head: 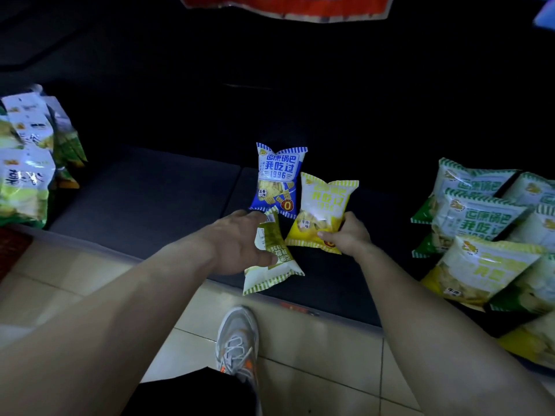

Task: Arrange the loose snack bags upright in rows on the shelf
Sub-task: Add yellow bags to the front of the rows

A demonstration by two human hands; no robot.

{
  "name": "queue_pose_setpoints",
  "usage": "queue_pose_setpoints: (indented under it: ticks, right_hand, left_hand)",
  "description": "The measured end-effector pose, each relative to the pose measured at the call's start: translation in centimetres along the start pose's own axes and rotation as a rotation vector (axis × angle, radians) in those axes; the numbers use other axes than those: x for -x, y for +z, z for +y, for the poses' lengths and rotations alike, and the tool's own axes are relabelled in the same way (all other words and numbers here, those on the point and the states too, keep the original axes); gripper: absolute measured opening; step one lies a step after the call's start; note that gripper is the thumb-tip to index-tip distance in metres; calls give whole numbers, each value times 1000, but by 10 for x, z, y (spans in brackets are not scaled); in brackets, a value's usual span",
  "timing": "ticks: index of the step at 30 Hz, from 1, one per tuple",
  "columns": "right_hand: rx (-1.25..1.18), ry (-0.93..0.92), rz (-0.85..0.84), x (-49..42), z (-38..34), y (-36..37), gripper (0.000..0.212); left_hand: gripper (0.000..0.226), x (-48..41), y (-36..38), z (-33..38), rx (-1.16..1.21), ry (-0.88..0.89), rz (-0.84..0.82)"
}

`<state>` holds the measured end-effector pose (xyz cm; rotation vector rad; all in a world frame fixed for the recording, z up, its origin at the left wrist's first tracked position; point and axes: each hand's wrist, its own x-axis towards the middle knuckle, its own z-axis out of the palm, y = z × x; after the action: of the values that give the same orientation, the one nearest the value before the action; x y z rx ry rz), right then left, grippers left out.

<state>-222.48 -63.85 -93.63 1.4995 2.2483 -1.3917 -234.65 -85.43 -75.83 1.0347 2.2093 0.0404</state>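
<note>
Though crinkled, glossy olive pouch in left fingers' grasp, puffy yellow pouch in right fingers' grasp.

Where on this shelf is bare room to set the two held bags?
Widest: bare shelf between the left stack of green bags and the blue bag. Narrower: the gap between the yellow bag and the right pile of bags. Crowded: the middle, with the olive-green bag close by those two.

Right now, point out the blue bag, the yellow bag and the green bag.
blue bag (277,175): head view, middle of its front label.
yellow bag (326,205): head view, its white front panel.
green bag (274,240): head view, its olive middle part.
</note>
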Motion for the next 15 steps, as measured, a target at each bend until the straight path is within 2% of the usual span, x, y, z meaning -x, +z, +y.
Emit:
queue_pose_setpoints:
  ticks: [2,6,10,15]
  right_hand:
    - [38,-25,26,7,1,-4,73]
    - [57,-96,14,23,6,-20,60]
    - [191,-178,48,58,11,-53,62]
    - [354,-300,68,132,10,-120,62]
  left_hand:
    - [89,-1,-1,3,3,9,-2]
    - [88,-1,-1,12,6,19,-12]
    - [91,2,-5,28,-22,53,-14]
    - [90,14,-11,62,23,137,83]
